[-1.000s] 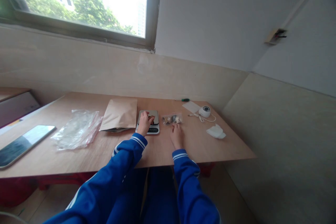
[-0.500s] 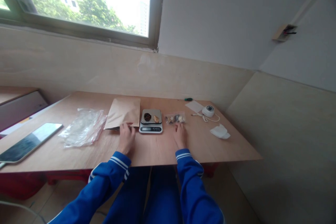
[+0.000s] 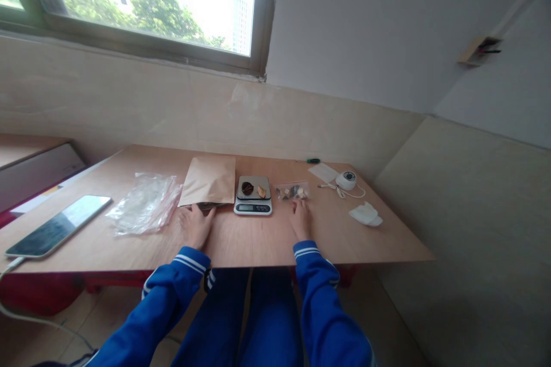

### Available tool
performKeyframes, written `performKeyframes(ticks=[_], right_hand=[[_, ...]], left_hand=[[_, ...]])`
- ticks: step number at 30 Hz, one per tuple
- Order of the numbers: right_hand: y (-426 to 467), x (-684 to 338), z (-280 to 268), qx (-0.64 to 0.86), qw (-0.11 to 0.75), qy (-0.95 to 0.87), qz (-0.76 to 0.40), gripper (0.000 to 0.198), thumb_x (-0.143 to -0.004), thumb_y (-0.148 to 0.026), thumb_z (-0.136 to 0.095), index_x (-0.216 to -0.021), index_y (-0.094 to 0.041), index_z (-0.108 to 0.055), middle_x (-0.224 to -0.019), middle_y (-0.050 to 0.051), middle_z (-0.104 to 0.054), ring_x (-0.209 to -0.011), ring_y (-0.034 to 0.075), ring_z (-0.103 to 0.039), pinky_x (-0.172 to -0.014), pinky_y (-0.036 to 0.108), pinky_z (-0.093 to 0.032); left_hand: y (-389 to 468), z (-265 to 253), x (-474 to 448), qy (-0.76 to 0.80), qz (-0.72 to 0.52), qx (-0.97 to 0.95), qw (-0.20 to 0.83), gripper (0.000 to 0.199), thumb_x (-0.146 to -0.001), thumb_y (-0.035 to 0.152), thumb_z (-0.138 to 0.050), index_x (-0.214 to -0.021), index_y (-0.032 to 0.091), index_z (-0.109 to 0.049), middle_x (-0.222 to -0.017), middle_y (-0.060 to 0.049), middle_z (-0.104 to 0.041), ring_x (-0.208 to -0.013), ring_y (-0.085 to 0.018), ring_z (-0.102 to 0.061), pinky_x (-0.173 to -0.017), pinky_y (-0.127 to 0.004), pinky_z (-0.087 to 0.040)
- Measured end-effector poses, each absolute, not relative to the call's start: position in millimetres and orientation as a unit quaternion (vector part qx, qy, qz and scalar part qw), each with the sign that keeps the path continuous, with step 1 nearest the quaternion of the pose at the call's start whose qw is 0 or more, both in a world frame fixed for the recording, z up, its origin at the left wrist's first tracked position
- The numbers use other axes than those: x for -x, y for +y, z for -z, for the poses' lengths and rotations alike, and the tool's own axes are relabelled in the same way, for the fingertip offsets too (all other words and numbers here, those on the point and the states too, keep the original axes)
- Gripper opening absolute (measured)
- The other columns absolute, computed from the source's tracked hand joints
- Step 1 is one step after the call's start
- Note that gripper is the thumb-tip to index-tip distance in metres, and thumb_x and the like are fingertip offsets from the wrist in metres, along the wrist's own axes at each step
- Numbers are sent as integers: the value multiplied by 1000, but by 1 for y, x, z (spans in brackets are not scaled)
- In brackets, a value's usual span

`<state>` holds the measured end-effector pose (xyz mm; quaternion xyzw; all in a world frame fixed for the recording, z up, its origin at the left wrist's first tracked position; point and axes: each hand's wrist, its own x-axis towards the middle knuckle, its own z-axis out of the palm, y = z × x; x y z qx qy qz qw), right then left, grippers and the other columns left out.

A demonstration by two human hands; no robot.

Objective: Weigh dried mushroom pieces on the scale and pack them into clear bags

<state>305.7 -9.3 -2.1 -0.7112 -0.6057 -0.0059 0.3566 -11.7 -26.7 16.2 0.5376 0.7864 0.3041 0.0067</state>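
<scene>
My left hand (image 3: 197, 226) rests at the mouth of a brown kraft paper bag (image 3: 209, 179), thumb and fingers spread apart. The bag lies flat, its dark opening facing me. Right of it stands a small digital scale (image 3: 253, 206); on its plate are a dark round dried piece (image 3: 247, 188) and a tan dried piece (image 3: 261, 191). My right hand (image 3: 301, 219) lies on the table with loosely stretched fingers, the tips at the near edge of a clear zip bag (image 3: 293, 190) holding several mixed pieces. I cannot tell whether they touch it.
Clear plastic bags (image 3: 146, 203) lie left of the paper bag, with a phone (image 3: 60, 226) on a cable farther left. On the right are a white dome camera (image 3: 345, 180) with its cable, a crumpled white wrapper (image 3: 365, 214) and a green-handled screwdriver (image 3: 313, 160) near the wall.
My left hand has shifted left along the paper bag's mouth, its thumb and fingers spreading wider. My right hand stays by the zip bag. The whole view has shifted slightly.
</scene>
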Motion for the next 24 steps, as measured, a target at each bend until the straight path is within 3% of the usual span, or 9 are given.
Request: performKeyframes(ticks=[7,16,24], right_hand=[[-10,-306,1,717,349,-603,3,34,-81,-9,-38,-103,-16,-62,-104,12,-62,-98,24,-56,-87,35,-42],[-11,-305,-1,716,344,-607,3,32,-82,-11,-38,-104,-15,-62,-106,13,-62,-100,24,-56,-89,35,-41],[-11,-306,1,711,347,-612,8,30,-85,-13,-38,-104,-15,-62,-105,12,-62,-102,23,-55,-91,33,-40]], left_hand=[[-23,-19,14,764,-344,-545,28,41,-78,50,-49,-95,15,-64,-87,-12,-54,-93,-32,-51,-82,-43,-40],[-37,-21,14,763,-340,-549,19,35,-82,47,-45,-86,17,-63,-90,-11,-57,-92,-29,-54,-80,-39,-43],[-49,-23,13,763,-319,-562,16,36,-85,47,-40,-92,18,-60,-95,-11,-62,-89,-27,-59,-74,-36,-44]])
